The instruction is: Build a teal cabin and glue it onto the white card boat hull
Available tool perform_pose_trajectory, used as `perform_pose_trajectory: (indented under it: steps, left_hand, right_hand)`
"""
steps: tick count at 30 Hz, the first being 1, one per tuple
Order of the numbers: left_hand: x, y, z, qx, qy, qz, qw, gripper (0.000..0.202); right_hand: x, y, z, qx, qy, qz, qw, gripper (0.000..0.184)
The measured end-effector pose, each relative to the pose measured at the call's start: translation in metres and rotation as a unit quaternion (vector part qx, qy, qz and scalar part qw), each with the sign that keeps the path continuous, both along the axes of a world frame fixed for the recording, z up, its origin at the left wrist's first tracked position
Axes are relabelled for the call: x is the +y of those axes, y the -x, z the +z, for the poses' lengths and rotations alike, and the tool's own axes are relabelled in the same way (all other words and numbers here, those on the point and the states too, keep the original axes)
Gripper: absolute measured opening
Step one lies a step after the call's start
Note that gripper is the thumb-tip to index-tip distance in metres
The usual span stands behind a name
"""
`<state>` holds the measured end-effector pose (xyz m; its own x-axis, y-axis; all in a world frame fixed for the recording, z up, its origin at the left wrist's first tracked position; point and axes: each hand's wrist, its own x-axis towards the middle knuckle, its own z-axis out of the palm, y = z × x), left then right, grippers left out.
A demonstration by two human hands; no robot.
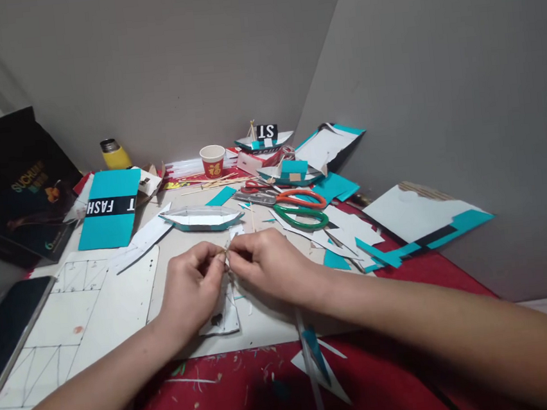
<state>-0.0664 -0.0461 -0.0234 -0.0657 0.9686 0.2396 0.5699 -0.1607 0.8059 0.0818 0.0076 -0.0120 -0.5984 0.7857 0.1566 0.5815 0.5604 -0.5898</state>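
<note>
My left hand (196,283) and my right hand (267,263) meet at the middle of the table, thumbs and forefingers pinched close together. Whatever lies between the fingertips is too small to make out. Under them is a strip of white card (229,315) with dark marks, partly hidden by the hands. Just beyond stands a small folded paper boat (202,218), white inside with teal sides. Scissors (299,199) with orange handles and a green-handled pair (301,216) lie to the right of it.
A drawn paper sheet (85,313) and a phone (15,333) lie left. Behind are a paper cup (214,161), thin sticks (211,184), a yellow bottle (116,155) and two more boats (264,138) (292,173). Card scraps (353,229) spread rightward; a grey wall (168,67) rises behind.
</note>
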Motion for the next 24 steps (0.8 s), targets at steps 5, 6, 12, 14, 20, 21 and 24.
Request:
perform_pose_trajectory:
  steps: [5, 6, 12, 14, 20, 21, 24]
  left_hand:
    - [0.003, 0.010, -0.022, 0.266, -0.142, -0.036, 0.953, 0.019]
    - [0.003, 0.011, -0.026, 0.302, -0.170, -0.042, 0.937, 0.021]
    - [0.016, 0.026, -0.004, 0.209, -0.217, 0.076, 0.951, 0.014]
    - [0.026, 0.040, 0.009, 0.080, -0.210, 0.159, 0.961, 0.011]
    - [0.045, 0.062, 0.011, -0.112, -0.095, 0.152, 0.977, 0.014]
    - [0.046, 0.061, 0.008, -0.106, -0.074, 0.148, 0.981, 0.015]
    - [0.046, 0.057, -0.001, -0.069, -0.031, 0.143, 0.987, 0.014]
  right_hand:
    - [0.008, 0.008, 0.017, 0.011, 0.088, -0.012, 0.996, 0.027]
    - [0.008, 0.009, 0.019, 0.008, 0.100, -0.015, 0.995, 0.027]
    - [0.012, 0.004, 0.014, -0.130, -0.059, 0.019, 0.990, 0.019]
    - [0.014, -0.005, 0.010, -0.189, -0.100, 0.075, 0.974, 0.018]
    - [0.019, -0.024, 0.005, -0.188, -0.085, 0.124, 0.971, 0.023]
    - [0.018, -0.025, 0.004, -0.196, -0.081, 0.128, 0.969, 0.022]
    - [0.013, -0.026, 0.000, -0.221, -0.071, 0.145, 0.962, 0.021]
